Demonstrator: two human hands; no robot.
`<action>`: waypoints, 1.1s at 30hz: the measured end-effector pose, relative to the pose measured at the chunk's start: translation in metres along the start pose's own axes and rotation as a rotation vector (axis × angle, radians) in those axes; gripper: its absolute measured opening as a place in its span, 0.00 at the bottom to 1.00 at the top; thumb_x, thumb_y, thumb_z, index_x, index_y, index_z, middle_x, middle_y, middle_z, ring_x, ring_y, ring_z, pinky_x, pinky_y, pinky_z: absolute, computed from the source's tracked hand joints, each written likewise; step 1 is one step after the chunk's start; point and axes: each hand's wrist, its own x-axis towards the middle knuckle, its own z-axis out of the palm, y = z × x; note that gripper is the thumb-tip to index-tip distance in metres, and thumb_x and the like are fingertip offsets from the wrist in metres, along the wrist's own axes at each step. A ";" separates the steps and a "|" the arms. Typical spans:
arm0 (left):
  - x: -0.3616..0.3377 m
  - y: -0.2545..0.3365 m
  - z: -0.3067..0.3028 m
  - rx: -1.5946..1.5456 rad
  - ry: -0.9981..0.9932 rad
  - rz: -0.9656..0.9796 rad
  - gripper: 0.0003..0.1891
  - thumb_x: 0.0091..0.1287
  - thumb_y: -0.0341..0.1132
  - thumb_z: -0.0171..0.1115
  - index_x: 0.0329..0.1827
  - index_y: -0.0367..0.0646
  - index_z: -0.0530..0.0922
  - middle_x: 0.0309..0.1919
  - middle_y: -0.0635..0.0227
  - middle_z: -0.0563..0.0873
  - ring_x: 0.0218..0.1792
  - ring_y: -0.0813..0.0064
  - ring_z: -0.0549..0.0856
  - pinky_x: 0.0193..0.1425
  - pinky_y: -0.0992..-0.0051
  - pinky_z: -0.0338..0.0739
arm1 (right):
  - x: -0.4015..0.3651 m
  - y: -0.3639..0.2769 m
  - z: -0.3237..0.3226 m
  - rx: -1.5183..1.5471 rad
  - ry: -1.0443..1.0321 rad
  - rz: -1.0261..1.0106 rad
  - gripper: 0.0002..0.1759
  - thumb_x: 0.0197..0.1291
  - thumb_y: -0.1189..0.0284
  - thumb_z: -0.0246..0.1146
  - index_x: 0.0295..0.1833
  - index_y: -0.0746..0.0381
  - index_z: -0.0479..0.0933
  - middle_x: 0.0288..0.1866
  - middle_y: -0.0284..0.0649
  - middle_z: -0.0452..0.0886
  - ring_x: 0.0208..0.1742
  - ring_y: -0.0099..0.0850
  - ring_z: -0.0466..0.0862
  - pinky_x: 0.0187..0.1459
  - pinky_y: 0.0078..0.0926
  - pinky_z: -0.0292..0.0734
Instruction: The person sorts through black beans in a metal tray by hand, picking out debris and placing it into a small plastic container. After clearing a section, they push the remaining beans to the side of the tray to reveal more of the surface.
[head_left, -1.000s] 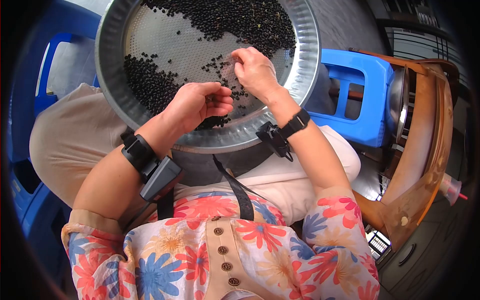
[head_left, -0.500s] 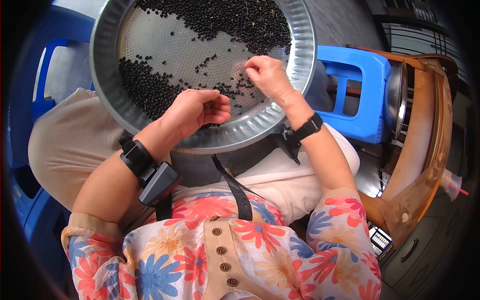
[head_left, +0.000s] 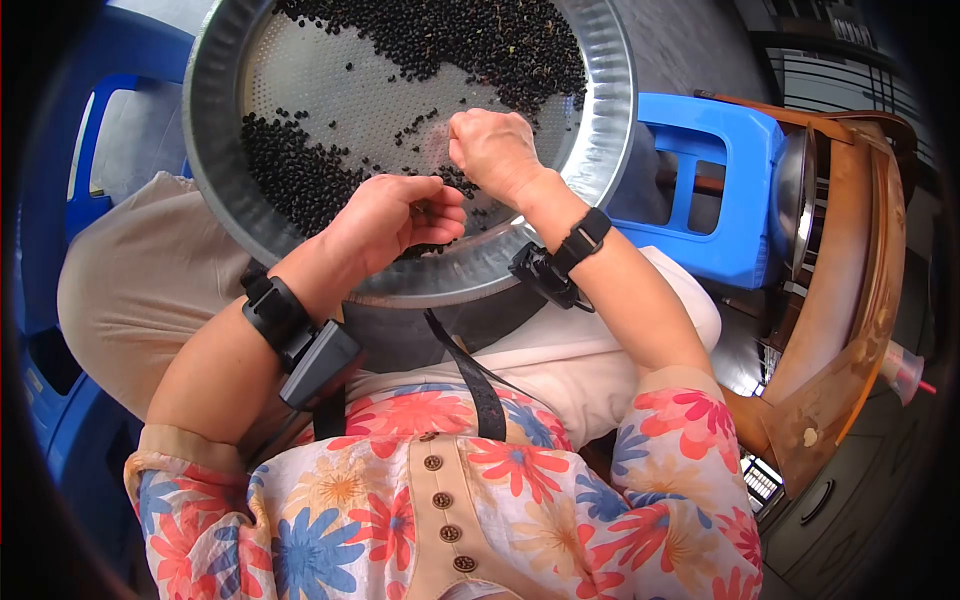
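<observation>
A round metal sieve (head_left: 230, 190) with a ridged wall and perforated bottom rests over the lap. Black beans (head_left: 480, 45) lie in a big heap along its far side, and another heap (head_left: 300, 175) fills the near left. My left hand (head_left: 395, 220) is cupped over the near part of the sieve, its fingers curled round something small that I cannot make out. Just right of it and farther in, my right hand (head_left: 492, 150) hovers above scattered beans, fingers pressed together; whatever is between its fingertips is hidden.
At the right stands a blue plastic stool (head_left: 745, 190) beside a metal bowl (head_left: 795, 200) and a curved wooden chair (head_left: 840, 270). A blue chair (head_left: 130, 45) is at the left. A clear cup (head_left: 903, 370) with a pink straw is far right.
My right hand has moved left, closer to my left hand, with its wrist turned. My left hand has hardly moved. The sieve has shifted very slightly right.
</observation>
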 end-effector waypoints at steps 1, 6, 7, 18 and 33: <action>0.000 0.000 -0.001 -0.010 0.024 0.013 0.14 0.69 0.34 0.47 0.41 0.28 0.75 0.33 0.57 0.81 0.32 0.69 0.83 0.40 0.75 0.81 | 0.000 0.000 -0.001 0.008 0.003 -0.010 0.05 0.51 0.70 0.59 0.30 0.59 0.76 0.29 0.39 0.79 0.32 0.38 0.80 0.36 0.36 0.75; 0.005 -0.002 -0.008 -0.054 0.096 0.050 0.14 0.69 0.33 0.46 0.42 0.29 0.75 0.34 0.58 0.81 0.33 0.70 0.83 0.40 0.75 0.80 | -0.024 -0.019 -0.020 0.333 0.029 0.051 0.04 0.51 0.69 0.58 0.29 0.56 0.76 0.29 0.36 0.79 0.33 0.34 0.81 0.39 0.37 0.72; 0.008 -0.004 -0.011 -0.078 0.095 0.074 0.13 0.68 0.32 0.46 0.42 0.29 0.75 0.34 0.59 0.81 0.34 0.70 0.83 0.41 0.75 0.81 | -0.031 -0.027 -0.024 0.371 0.070 -0.014 0.04 0.50 0.68 0.58 0.29 0.55 0.75 0.28 0.35 0.78 0.32 0.33 0.80 0.38 0.36 0.71; 0.006 0.003 -0.004 -0.050 0.077 0.089 0.14 0.69 0.33 0.45 0.43 0.29 0.75 0.34 0.58 0.81 0.34 0.69 0.83 0.41 0.75 0.81 | -0.042 0.010 -0.022 0.456 0.240 0.041 0.06 0.50 0.74 0.56 0.31 0.57 0.79 0.28 0.38 0.78 0.34 0.38 0.79 0.40 0.36 0.73; 0.004 0.004 -0.002 0.004 0.061 0.073 0.15 0.70 0.33 0.45 0.42 0.28 0.75 0.34 0.57 0.81 0.32 0.70 0.83 0.39 0.75 0.81 | -0.018 0.063 -0.007 0.329 0.237 0.339 0.11 0.53 0.73 0.56 0.42 0.57 0.80 0.35 0.42 0.81 0.35 0.37 0.81 0.41 0.30 0.76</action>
